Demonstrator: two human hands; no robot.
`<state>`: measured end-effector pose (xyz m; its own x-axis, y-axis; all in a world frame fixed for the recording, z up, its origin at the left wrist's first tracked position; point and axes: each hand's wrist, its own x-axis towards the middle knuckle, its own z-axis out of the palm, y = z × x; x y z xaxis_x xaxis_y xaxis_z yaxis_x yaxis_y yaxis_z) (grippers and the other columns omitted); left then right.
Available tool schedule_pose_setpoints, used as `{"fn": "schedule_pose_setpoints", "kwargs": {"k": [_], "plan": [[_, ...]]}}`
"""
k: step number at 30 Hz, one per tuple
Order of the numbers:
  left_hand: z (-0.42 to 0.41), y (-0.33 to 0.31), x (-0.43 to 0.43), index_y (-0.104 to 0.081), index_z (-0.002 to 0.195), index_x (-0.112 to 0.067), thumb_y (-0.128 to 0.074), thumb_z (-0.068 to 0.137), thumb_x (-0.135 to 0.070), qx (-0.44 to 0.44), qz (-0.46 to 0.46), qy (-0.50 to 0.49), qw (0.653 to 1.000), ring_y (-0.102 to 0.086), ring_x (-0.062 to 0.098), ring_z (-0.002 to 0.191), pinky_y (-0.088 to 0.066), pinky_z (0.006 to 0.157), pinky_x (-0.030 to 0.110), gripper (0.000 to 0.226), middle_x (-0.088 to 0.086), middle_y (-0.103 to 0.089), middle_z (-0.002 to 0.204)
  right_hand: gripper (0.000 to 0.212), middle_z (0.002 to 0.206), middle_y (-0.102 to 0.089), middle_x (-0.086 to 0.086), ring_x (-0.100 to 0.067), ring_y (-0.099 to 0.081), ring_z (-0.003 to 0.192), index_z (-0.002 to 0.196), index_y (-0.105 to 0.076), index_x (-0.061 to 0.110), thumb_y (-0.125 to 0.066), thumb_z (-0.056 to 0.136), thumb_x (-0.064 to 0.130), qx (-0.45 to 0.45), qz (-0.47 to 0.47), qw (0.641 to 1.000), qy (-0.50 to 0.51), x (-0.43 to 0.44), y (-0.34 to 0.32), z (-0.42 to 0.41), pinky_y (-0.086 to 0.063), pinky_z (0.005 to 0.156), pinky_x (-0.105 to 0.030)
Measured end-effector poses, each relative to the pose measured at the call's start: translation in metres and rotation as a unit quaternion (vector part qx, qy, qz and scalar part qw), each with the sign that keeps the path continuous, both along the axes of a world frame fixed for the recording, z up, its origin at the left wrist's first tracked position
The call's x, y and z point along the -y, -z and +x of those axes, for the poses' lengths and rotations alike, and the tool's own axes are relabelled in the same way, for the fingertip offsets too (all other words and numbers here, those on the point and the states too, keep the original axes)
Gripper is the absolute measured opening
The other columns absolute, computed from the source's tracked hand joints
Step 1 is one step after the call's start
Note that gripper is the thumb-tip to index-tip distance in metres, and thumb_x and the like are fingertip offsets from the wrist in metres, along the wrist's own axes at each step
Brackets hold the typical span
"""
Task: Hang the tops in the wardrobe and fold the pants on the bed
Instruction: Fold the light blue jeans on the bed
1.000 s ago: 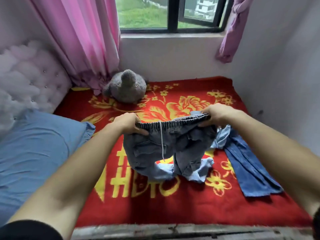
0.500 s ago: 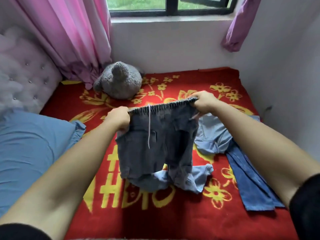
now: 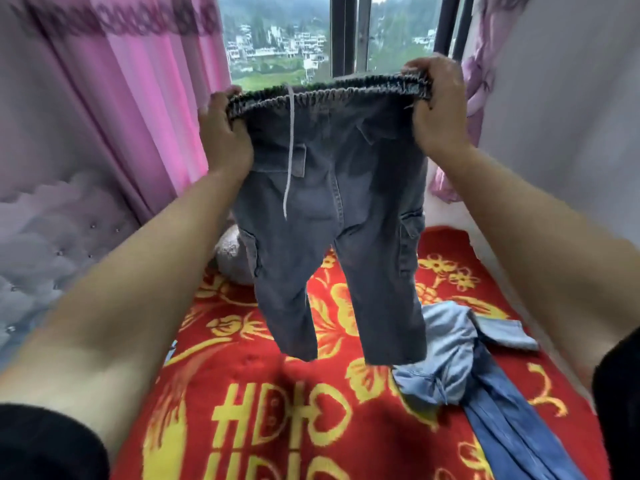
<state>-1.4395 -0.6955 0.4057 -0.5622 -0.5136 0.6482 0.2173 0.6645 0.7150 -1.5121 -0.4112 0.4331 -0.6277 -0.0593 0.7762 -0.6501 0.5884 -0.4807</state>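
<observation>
Hands work as a pair: the left hand (image 3: 225,133) and the right hand (image 3: 438,112) are spread well apart. Each has its fingers curled over one end of the elastic waistband (image 3: 329,90) of the grey pants (image 3: 329,209).

A second ago those pants were only half raised, with their legs bunched on the bed (image 3: 277,393). Now they have been lifted high in front of the window (image 3: 284,39). Both legs hang straight and clear of the red floral cover, and a white drawstring (image 3: 289,150) dangles from the waistband. To my eye the shake-out is done and the pair is ready to be laid flat on the bed. The fold itself has not begun.

Counting outward, there is one grey pair in the air. Two more denim pieces lie on the bed to the right: a crumpled light-blue garment (image 3: 446,362) over a darker blue pair (image 3: 512,427). Bunched as it is, I cannot tell whether the light-blue one is pants or a top. One grey plush toy (image 3: 230,258) sits behind the hanging legs. Two curtains flank the window, a pink curtain (image 3: 138,98) on the left and a purple curtain (image 3: 481,64) on the right.
</observation>
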Motion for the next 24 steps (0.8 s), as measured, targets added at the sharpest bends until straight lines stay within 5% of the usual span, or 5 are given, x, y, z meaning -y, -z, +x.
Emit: {"fn": "schedule_pose_setpoints", "kwargs": {"k": [7, 11, 13, 19, 24], "plan": [[0.048, 0.025, 0.000, -0.058, 0.129, -0.017, -0.037, 0.086, 0.005, 0.021, -0.066, 0.021, 0.997, -0.044, 0.029, 0.125, -0.029, 0.099, 0.008, 0.053, 0.018, -0.040, 0.133, 0.058, 0.127, -0.055, -0.019, -0.028, -0.048, 0.122, 0.126, -0.058, 0.008, -0.039, 0.074, -0.010, 0.019, 0.038, 0.999, 0.006, -0.015, 0.027, 0.042, -0.032, 0.105, -0.026], [0.089, 0.120, 0.018, -0.065, 0.120, -0.015, -0.053, 0.086, -0.001, 0.100, -0.307, -0.065, 0.944, -0.039, 0.036, 0.125, -0.038, 0.100, 0.047, 0.039, 0.017, -0.048, 0.130, 0.056, 0.122, -0.058, -0.022, -0.035, -0.052, 0.118, 0.125, -0.061, 0.010, -0.045, 0.076, -0.009, 0.119, 0.121, 0.985, 0.025, -0.023, 0.114, 0.070, -0.036, 0.103, -0.032], [0.117, 0.183, 0.021, -0.069, 0.112, -0.015, -0.057, 0.088, -0.010, 0.163, -0.405, -0.033, 0.899, -0.043, 0.034, 0.122, -0.036, 0.095, 0.048, 0.027, 0.011, -0.058, 0.124, 0.053, 0.119, -0.061, -0.021, -0.035, -0.054, 0.117, 0.123, -0.064, 0.011, -0.047, 0.076, -0.008, 0.198, 0.168, 0.966, 0.013, -0.026, 0.173, 0.093, -0.038, 0.103, -0.033], [0.227, 0.373, -0.001, -0.064, 0.115, -0.027, -0.057, 0.087, -0.023, 0.504, -0.421, 0.070, 0.751, -0.049, 0.024, 0.117, -0.038, 0.090, 0.037, 0.028, -0.004, -0.059, 0.118, 0.044, 0.128, -0.064, -0.008, -0.030, -0.059, 0.118, 0.126, -0.060, 0.029, -0.053, 0.087, 0.009, 0.445, 0.357, 0.821, -0.016, -0.037, 0.366, 0.196, -0.046, 0.093, -0.037], [0.315, 0.495, -0.027, -0.065, 0.117, -0.027, -0.059, 0.088, -0.019, 0.642, -0.386, 0.149, 0.645, -0.044, 0.022, 0.126, -0.042, 0.091, 0.036, 0.030, -0.004, -0.059, 0.121, 0.039, 0.127, -0.065, -0.004, -0.029, -0.061, 0.115, 0.125, -0.057, 0.035, -0.049, 0.091, 0.017, 0.531, 0.504, 0.679, -0.053, -0.052, 0.495, 0.299, -0.048, 0.088, -0.037]]}}
